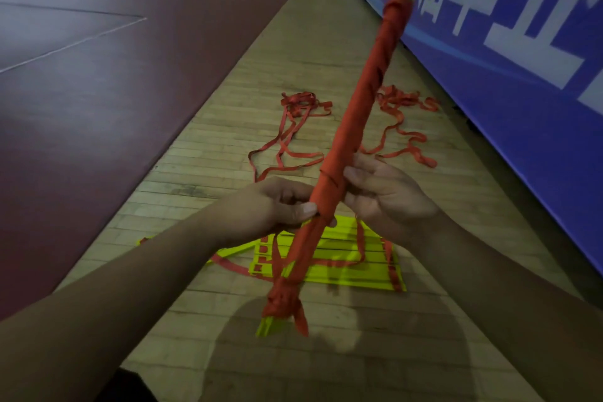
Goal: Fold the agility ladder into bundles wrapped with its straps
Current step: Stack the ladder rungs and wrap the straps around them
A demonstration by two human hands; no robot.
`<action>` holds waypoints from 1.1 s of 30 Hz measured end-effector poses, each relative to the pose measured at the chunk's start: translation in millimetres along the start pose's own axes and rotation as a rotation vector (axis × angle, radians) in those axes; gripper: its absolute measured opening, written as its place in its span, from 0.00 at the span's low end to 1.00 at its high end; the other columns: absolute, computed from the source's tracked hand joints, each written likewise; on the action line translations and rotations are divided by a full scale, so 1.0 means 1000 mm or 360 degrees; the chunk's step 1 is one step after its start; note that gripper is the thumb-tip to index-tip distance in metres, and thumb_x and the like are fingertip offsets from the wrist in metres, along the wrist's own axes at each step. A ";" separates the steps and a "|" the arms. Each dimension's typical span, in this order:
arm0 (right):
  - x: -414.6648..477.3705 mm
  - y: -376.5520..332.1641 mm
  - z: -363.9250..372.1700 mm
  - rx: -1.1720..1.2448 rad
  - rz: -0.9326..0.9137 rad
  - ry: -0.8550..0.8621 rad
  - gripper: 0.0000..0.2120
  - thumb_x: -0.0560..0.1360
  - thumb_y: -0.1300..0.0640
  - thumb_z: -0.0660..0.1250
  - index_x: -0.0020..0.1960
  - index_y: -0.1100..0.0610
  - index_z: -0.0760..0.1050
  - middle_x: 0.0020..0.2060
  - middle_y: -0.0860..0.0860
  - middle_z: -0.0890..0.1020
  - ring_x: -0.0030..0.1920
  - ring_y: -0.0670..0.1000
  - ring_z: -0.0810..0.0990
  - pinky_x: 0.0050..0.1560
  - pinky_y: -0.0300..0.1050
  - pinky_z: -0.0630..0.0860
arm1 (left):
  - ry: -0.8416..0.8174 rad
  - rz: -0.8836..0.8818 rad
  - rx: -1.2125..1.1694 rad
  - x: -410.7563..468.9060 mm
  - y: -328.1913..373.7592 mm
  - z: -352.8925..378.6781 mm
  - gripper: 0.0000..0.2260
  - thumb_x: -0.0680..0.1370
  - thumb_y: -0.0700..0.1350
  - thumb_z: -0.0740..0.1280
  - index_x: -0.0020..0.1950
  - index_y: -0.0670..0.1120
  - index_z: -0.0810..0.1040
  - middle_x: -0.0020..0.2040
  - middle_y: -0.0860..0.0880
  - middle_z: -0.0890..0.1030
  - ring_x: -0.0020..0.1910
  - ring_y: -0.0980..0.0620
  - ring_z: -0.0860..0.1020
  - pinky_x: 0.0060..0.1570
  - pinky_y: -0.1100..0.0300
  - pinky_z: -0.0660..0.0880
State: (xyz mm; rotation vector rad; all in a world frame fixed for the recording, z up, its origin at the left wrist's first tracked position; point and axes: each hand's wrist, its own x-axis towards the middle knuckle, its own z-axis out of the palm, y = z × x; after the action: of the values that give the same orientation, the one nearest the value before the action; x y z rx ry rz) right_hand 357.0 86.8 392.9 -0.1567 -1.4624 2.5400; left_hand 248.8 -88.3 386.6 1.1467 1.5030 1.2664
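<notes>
The left hand (277, 206) grips the long bundle of yellow plastic rungs wound in orange-red strap (359, 108) near its lower third, thumb pressed against the wrapping. The right hand (388, 196) holds the same bundle just beside it from the other side, fingers curled onto the strap. The bundle slants up and away from the person, held in the air above the floor. It is wrapped along nearly its whole length, with a knotted strap end (284, 300) at the near tip and yellow rung ends poking out at both tips, so this bundle looks finished or close to it. Below the hands, a flat stack of yellow ladder rungs (342, 268) lies unwrapped on the pale wooden plank floor (212, 147), and its loose orange-red straps (293, 127) trail away in tangles towards the blue printed banner (522, 91). That second section probably still needs gathering and wrapping, so I judge the task roughly half done.
</notes>
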 end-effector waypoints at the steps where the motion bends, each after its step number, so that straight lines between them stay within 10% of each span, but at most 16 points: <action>1: -0.001 -0.001 0.001 -0.0053 0.0021 -0.0049 0.13 0.75 0.67 0.60 0.58 0.65 0.74 0.44 0.52 0.85 0.47 0.48 0.84 0.51 0.42 0.80 | -0.0019 0.0013 0.0008 0.000 -0.002 0.001 0.15 0.78 0.42 0.64 0.59 0.34 0.80 0.51 0.43 0.83 0.48 0.50 0.80 0.49 0.61 0.75; 8: 0.005 0.006 0.003 -0.0267 -0.0036 0.0235 0.11 0.76 0.70 0.63 0.57 0.66 0.69 0.55 0.72 0.79 0.57 0.68 0.80 0.49 0.55 0.82 | 0.0192 -0.0110 0.0576 0.003 -0.005 0.001 0.10 0.79 0.44 0.70 0.37 0.50 0.80 0.30 0.54 0.75 0.30 0.57 0.71 0.35 0.60 0.68; 16: 0.012 0.021 0.010 -0.0484 -0.0251 0.0817 0.10 0.78 0.70 0.66 0.47 0.60 0.66 0.51 0.77 0.76 0.49 0.66 0.78 0.47 0.62 0.75 | 0.0750 0.0060 0.1512 0.016 -0.017 0.032 0.21 0.68 0.62 0.76 0.46 0.46 0.78 0.42 0.50 0.80 0.43 0.51 0.77 0.41 0.57 0.69; 25: 0.009 0.008 0.005 0.0071 -0.0120 0.0520 0.16 0.67 0.64 0.72 0.52 0.62 0.70 0.37 0.55 0.80 0.42 0.53 0.81 0.46 0.45 0.81 | 0.0414 0.0006 0.0875 0.014 -0.007 0.017 0.10 0.69 0.53 0.69 0.44 0.49 0.81 0.30 0.54 0.72 0.30 0.57 0.68 0.33 0.58 0.66; 33: 0.004 0.012 0.003 0.0029 -0.0078 0.0343 0.19 0.71 0.67 0.69 0.60 0.59 0.69 0.43 0.58 0.82 0.36 0.55 0.84 0.36 0.48 0.83 | -0.0061 -0.0001 0.0557 0.010 -0.012 0.015 0.13 0.77 0.45 0.68 0.40 0.38 0.70 0.35 0.44 0.64 0.35 0.49 0.63 0.35 0.51 0.61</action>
State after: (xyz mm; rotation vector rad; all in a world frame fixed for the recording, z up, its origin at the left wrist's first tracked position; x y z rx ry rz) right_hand 350.9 79.8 383.8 -0.3749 -1.3443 2.4104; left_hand 259.7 -76.1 372.0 1.3834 1.7406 0.9977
